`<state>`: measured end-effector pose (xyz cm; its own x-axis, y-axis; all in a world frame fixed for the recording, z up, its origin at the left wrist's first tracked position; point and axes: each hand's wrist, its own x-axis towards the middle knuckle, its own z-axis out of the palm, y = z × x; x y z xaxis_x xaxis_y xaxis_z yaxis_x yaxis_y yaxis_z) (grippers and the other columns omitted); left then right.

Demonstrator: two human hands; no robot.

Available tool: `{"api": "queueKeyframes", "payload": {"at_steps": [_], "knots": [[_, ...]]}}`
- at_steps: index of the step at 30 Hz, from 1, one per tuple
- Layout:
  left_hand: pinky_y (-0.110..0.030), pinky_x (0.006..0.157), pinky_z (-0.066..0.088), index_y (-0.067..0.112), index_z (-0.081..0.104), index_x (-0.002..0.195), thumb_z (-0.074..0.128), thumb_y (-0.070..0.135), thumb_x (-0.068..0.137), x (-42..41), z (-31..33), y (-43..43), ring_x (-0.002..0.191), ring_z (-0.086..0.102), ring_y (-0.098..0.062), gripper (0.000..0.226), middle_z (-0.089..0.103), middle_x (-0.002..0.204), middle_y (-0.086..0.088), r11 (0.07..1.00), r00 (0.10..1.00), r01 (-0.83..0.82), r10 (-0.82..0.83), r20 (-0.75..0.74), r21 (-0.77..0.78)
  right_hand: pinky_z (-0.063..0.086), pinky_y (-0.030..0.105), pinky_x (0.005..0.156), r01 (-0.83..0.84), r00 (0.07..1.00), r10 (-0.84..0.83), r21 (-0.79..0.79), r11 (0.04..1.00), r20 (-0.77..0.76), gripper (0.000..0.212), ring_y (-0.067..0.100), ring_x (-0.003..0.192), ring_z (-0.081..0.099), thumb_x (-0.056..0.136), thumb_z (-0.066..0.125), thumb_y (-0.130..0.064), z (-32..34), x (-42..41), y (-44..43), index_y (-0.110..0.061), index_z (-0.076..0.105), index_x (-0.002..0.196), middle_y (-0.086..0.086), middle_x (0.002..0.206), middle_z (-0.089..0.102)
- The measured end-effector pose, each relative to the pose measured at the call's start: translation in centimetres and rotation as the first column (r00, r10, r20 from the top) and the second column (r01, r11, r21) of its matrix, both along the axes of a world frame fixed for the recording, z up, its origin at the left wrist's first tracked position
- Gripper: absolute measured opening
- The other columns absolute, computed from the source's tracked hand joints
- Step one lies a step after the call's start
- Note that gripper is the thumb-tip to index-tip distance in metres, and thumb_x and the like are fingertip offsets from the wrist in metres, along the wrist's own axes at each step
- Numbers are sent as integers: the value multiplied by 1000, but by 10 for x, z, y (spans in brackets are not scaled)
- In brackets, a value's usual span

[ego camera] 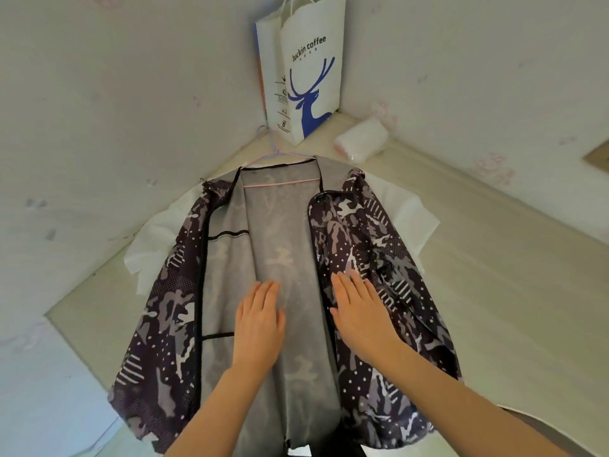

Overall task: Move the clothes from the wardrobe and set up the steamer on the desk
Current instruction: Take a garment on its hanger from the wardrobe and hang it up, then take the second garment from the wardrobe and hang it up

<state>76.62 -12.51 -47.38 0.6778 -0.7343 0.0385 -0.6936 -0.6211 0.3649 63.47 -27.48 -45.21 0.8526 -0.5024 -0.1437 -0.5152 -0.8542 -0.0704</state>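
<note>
The jacket [230, 291] lies open on the desk [494, 291], on top of a white garment [413, 219]. Its hanger [280, 166] is at the 12 o'clock end, inside the collar. Behind the hanger, in the corner at 12 o'clock, a paper bag [303, 77] stands upright. A plastic roll [361, 140] lies at 1 o'clock, just beside the wall. The left hand [258, 328] rests flat on the lining at the middle; the right hand [359, 311] rests flat on the front panel at 3 o'clock of it.

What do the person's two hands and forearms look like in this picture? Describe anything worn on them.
Both forearms are bare as far as the frame shows: no sleeves, gloves, watch or bracelet. The left hand and the right hand show no rings that I can make out. The nails look short and unpainted.
</note>
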Motion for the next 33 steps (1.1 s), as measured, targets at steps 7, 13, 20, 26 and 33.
{"api": "queueKeyframes", "payload": {"at_steps": [7,13,20,26,33], "knots": [[-40,102,44,9,58,126,71,14,80,-42,1,57,122,55,-26,49,62,125,-6,972,972,233,-232,35,-13,49,50,95,234,972,-232,-25,972,40,55,34,120,56,87,40,-35,-10,-40,95,-3,57,127,14,125,62],[-43,99,47,10,60,121,66,16,83,-64,0,87,115,57,-27,39,65,116,-6,924,920,381,-376,113,-27,53,47,90,429,902,-429,25,903,46,64,34,116,59,69,81,-34,-15,-87,163,-3,61,122,12,119,65],[-42,102,42,11,57,124,39,26,88,-110,13,94,119,53,-26,43,61,122,-4,771,771,636,-634,62,-31,48,44,98,657,751,-655,9,754,81,60,34,119,56,77,74,-33,-2,-153,212,-3,56,126,11,124,62],[-42,102,45,12,58,126,59,20,86,-171,16,93,121,52,-25,40,62,123,-2,617,618,785,-786,0,-58,49,44,94,806,590,-803,-11,591,89,58,33,118,57,79,73,-35,6,-210,249,-4,57,125,9,121,64],[-39,102,44,11,58,126,64,19,86,-251,17,113,122,53,-24,41,63,122,-2,418,419,908,-908,19,-26,39,41,105,918,396,-917,7,397,56,53,30,128,49,90,58,-38,13,-287,309,-7,51,133,8,131,58]]}}
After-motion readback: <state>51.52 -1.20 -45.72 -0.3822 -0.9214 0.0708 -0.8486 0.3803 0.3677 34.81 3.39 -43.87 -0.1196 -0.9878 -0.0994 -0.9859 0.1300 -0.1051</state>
